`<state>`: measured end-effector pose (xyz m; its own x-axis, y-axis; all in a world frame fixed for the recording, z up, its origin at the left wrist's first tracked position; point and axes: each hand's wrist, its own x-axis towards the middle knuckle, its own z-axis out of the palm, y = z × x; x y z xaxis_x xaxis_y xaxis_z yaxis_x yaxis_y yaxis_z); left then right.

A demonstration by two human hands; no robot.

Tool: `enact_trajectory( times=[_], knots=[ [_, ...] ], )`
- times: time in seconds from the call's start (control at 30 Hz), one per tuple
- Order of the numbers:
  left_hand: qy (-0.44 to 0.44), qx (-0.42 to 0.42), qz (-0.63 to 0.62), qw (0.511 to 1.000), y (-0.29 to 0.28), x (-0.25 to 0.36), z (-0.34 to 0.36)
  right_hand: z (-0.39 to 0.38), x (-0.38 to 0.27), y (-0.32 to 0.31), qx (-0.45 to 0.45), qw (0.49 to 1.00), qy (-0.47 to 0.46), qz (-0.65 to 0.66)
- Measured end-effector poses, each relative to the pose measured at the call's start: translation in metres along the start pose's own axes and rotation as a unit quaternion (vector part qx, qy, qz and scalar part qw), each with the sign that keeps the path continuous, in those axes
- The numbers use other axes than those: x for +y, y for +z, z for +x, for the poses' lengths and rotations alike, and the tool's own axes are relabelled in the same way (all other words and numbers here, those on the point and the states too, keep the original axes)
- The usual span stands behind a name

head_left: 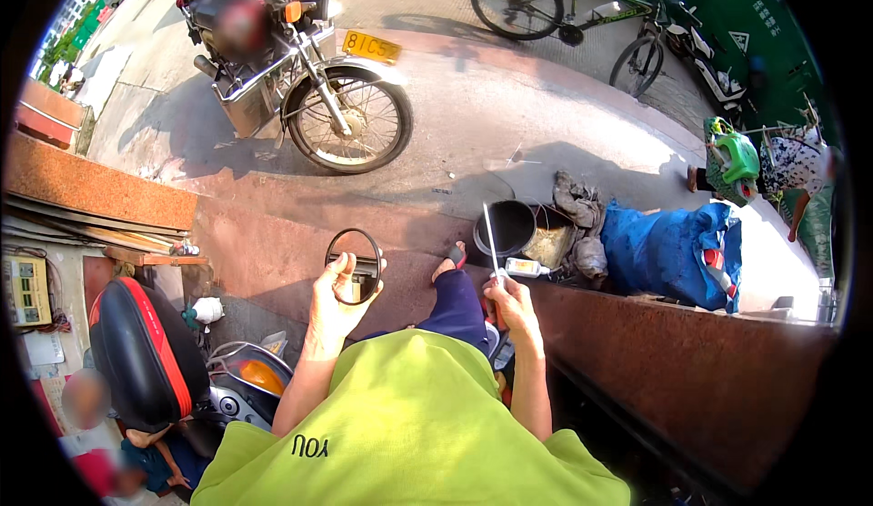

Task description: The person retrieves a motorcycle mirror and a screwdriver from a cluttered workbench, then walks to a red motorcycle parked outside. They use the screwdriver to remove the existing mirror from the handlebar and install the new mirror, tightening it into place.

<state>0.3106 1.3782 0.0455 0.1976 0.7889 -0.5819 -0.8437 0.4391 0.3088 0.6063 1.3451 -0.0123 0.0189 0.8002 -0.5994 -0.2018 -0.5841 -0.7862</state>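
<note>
I hold a thin black ring (pixel 369 239) upright in my left hand (pixel 338 283), with a dark, shiny piece behind it that I cannot make out. My right hand (pixel 511 306), to the right of it, grips a long, thin, pale rod (pixel 491 238) that points up and away from me. Beyond the rod stand a black bucket (pixel 500 220), a small white bottle (pixel 525 268) and a grimy container (pixel 553 242). My sandalled foot (pixel 450 260) shows between my hands.
A motorcycle (pixel 309 79), bicycle (pixel 555 15) and blue sack (pixel 664 256) lie ahead. A person (pixel 791 165) walks at right. At lower left are a black top box (pixel 141 351) and another person (pixel 155 456). A rusty ledge (pixel 691 360) runs along my right.
</note>
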Motion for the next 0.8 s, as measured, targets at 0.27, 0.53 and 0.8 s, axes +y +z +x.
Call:
enact_trajectory(
  times=[0.27,0.53,0.8],
  knots=[
    [0.090,-0.086,-0.152,0.981,0.090,0.055,0.107,0.133,-0.192,-0.024,0.044,0.996,-0.058,-0.048],
    [0.087,-0.170,-0.223,0.956,0.163,0.101,0.253,0.307,-0.324,0.065,-0.092,0.990,-0.070,-0.082],
    [0.097,-0.017,-0.129,0.987,0.246,0.204,0.457,0.455,-0.430,0.115,-0.105,0.985,-0.080,-0.111]
  ],
)
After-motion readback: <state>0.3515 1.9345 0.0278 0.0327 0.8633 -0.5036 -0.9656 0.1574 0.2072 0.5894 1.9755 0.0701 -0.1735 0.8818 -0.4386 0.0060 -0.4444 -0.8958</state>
